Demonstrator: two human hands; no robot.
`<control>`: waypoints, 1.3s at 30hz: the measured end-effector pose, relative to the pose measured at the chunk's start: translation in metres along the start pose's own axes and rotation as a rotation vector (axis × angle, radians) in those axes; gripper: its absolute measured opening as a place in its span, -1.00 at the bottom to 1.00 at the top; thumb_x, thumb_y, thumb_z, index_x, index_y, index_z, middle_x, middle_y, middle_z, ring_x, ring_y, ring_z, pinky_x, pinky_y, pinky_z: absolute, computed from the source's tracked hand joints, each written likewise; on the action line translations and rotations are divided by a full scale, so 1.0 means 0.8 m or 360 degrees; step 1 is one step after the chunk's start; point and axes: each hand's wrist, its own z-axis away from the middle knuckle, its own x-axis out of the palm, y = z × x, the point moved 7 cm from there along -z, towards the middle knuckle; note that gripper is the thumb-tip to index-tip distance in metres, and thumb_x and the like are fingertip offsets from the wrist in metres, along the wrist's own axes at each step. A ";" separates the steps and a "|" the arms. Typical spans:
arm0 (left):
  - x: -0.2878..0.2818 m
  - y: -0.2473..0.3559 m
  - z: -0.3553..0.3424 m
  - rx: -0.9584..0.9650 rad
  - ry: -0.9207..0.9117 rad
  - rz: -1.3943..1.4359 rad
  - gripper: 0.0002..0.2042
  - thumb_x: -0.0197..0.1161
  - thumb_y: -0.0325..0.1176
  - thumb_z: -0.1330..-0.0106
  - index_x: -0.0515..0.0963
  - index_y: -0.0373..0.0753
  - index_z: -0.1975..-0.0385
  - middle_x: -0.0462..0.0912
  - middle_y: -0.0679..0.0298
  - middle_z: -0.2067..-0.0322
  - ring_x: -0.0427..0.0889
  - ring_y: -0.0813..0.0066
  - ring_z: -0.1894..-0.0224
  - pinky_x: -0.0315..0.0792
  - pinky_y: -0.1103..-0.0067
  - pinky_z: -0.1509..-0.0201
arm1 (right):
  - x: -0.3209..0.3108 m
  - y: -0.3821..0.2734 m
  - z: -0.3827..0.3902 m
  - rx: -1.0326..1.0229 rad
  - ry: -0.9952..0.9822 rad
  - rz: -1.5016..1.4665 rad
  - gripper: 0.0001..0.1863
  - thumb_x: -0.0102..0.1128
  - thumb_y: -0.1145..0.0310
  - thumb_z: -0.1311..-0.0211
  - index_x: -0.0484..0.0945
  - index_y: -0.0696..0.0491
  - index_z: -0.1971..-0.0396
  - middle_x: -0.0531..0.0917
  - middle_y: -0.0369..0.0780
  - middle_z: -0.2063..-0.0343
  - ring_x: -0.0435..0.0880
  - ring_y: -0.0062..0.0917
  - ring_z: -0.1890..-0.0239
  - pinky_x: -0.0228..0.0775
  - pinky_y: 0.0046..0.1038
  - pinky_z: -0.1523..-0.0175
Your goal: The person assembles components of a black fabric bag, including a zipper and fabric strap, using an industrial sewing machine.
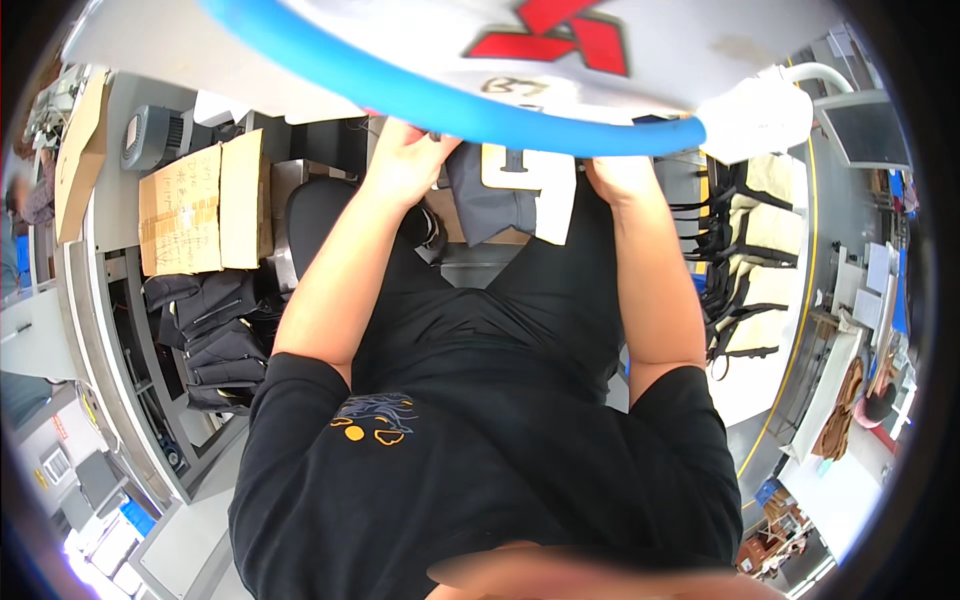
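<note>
- Blue curved tube (440, 110) is sweeping across, nearest the camera, along the edge of a white panel (420, 30) bearing a red mark; both are covering part of each grip.
- Left grip (405, 165) is bending its fingers just beside the left edge of the cloth; whether it is clenching that edge, I cannot tell.
- Right grip (622, 178) is keeping near the cloth's white side, its fingers hiding behind the tube, so I cannot tell whether it is grasping anything.
- Grey-and-white cloth (490, 205) is hanging between the two grips, above the lap.
- Well to the left of the left grip, a taped cardboard box (190, 215) is standing, with black folded fabric (215, 340) lying nearer the body and a grey motor (152, 137) sitting beyond.
- To the right of the right grip, cream-and-black pieces (765, 265) are lying in a row on a white surface (740, 395).
</note>
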 end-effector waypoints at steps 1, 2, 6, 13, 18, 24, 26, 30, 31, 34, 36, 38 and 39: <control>-0.006 -0.006 -0.002 -0.0059 -0.0004 -0.0014 -0.79 0.31 -0.40 -0.42 0.66 -0.35 0.05 0.74 0.18 0.12 0.67 0.38 0.01 0.51 0.42 -0.19 | 0.009 -0.008 0.001 -0.0205 -0.0026 -0.0107 -0.68 0.35 0.44 -0.24 0.66 0.20 0.02 0.74 -0.21 0.17 0.68 -0.57 0.12 0.52 -0.49 -0.03; -0.012 -0.013 -0.005 -0.0117 -0.0008 -0.0029 -0.78 0.31 -0.49 -0.38 0.64 -0.37 0.02 0.72 0.15 0.05 0.67 0.35 -0.05 0.51 0.37 -0.24 | 0.017 -0.016 0.003 -0.0411 -0.0049 -0.0211 -0.70 0.37 0.45 -0.23 0.67 0.22 0.06 0.74 -0.23 0.24 0.68 -0.59 0.19 0.53 -0.51 0.01; -0.012 -0.044 -0.003 -0.0100 0.0133 0.0441 -0.77 0.27 -0.58 -0.37 0.61 -0.38 0.01 0.71 0.14 0.01 0.67 0.32 -0.04 0.53 0.38 -0.21 | 0.020 -0.024 0.004 -0.0371 0.0010 -0.0019 -0.80 0.28 0.42 -0.27 0.69 0.20 0.18 0.69 -0.32 0.39 0.60 -0.66 0.36 0.47 -0.56 0.18; -0.019 -0.039 -0.003 -0.0048 0.0116 0.0121 -0.72 0.25 -0.60 -0.37 0.58 -0.38 -0.06 0.68 0.13 -0.04 0.64 0.32 -0.11 0.47 0.37 -0.28 | 0.027 -0.030 0.008 -0.0406 -0.0011 0.0048 -0.84 0.19 0.39 -0.28 0.62 0.18 0.36 0.64 -0.36 0.44 0.54 -0.72 0.38 0.41 -0.59 0.21; -0.005 -0.021 -0.005 -0.0053 0.0037 0.0207 -0.71 0.23 -0.61 -0.38 0.56 -0.39 -0.08 0.67 0.14 -0.06 0.63 0.34 -0.12 0.45 0.38 -0.30 | 0.014 -0.011 -0.001 -0.0340 0.0022 0.0065 -0.85 0.22 0.38 -0.31 0.59 0.14 0.41 0.59 -0.40 0.47 0.51 -0.74 0.36 0.39 -0.60 0.19; -0.012 0.012 0.021 -0.0038 0.0498 -0.0154 -0.87 0.23 -0.51 -0.38 0.61 -0.35 0.14 0.68 0.24 0.23 0.61 0.49 0.19 0.46 0.54 0.01 | 0.005 -0.016 0.039 -0.0290 0.0528 0.0432 -0.81 0.37 0.36 -0.30 0.55 0.10 0.41 0.55 -0.40 0.47 0.43 -0.76 0.38 0.34 -0.64 0.23; -0.020 0.007 0.050 -0.0220 0.0184 -0.0103 -0.88 0.22 -0.41 -0.42 0.61 -0.33 0.30 0.65 0.27 0.36 0.57 0.52 0.30 0.41 0.57 0.13 | -0.003 -0.017 0.082 -0.0162 0.0796 0.0744 -0.74 0.40 0.32 -0.30 0.50 0.09 0.47 0.52 -0.42 0.54 0.37 -0.79 0.48 0.28 -0.64 0.35; 0.031 0.016 0.120 -0.0619 0.0009 0.0013 -0.55 0.18 -0.12 -0.50 0.53 -0.24 0.65 0.51 0.37 0.65 0.40 0.64 0.55 0.24 0.62 0.40 | 0.041 -0.007 0.137 -0.0109 0.0477 0.0776 -0.66 0.34 0.35 -0.33 0.46 0.13 0.60 0.38 -0.45 0.69 0.25 -0.81 0.58 0.13 -0.59 0.48; 0.034 0.011 0.126 -0.0652 -0.0044 0.0115 -0.56 0.21 -0.12 -0.50 0.55 -0.23 0.64 0.50 0.39 0.66 0.40 0.64 0.55 0.26 0.62 0.40 | 0.047 -0.003 0.141 -0.0070 0.0428 0.0677 -0.65 0.32 0.36 -0.34 0.45 0.14 0.62 0.37 -0.45 0.69 0.23 -0.81 0.58 0.11 -0.59 0.49; 0.036 0.014 0.125 -0.0693 -0.0054 0.0281 -0.61 0.32 -0.14 -0.44 0.61 -0.24 0.61 0.58 0.39 0.63 0.42 0.71 0.56 0.30 0.67 0.41 | 0.059 -0.004 0.140 0.0026 0.0420 0.0521 -0.66 0.28 0.38 -0.34 0.43 0.14 0.62 0.37 -0.46 0.69 0.23 -0.81 0.58 0.10 -0.58 0.48; 0.035 0.025 0.121 -0.0709 -0.0015 0.0206 -0.64 0.34 -0.17 -0.42 0.63 -0.27 0.58 0.61 0.36 0.61 0.46 0.71 0.55 0.33 0.68 0.42 | 0.061 -0.004 0.139 0.0062 0.0428 0.0491 -0.67 0.27 0.39 -0.34 0.44 0.14 0.62 0.38 -0.46 0.68 0.24 -0.81 0.57 0.11 -0.59 0.47; 0.034 0.029 0.117 -0.0674 -0.0012 0.0146 -0.65 0.35 -0.19 -0.41 0.63 -0.28 0.57 0.62 0.35 0.60 0.48 0.70 0.55 0.34 0.69 0.41 | 0.062 0.001 0.137 0.0120 0.0417 0.0255 -0.72 0.23 0.44 -0.32 0.47 0.13 0.62 0.44 -0.44 0.66 0.31 -0.82 0.56 0.15 -0.60 0.44; 0.033 0.031 0.115 -0.0637 -0.0005 0.0090 -0.67 0.36 -0.20 -0.41 0.63 -0.29 0.56 0.62 0.34 0.59 0.49 0.70 0.54 0.36 0.70 0.41 | 0.062 0.002 0.136 0.0122 0.0413 0.0255 -0.72 0.23 0.44 -0.32 0.47 0.13 0.62 0.44 -0.44 0.66 0.31 -0.82 0.56 0.15 -0.60 0.44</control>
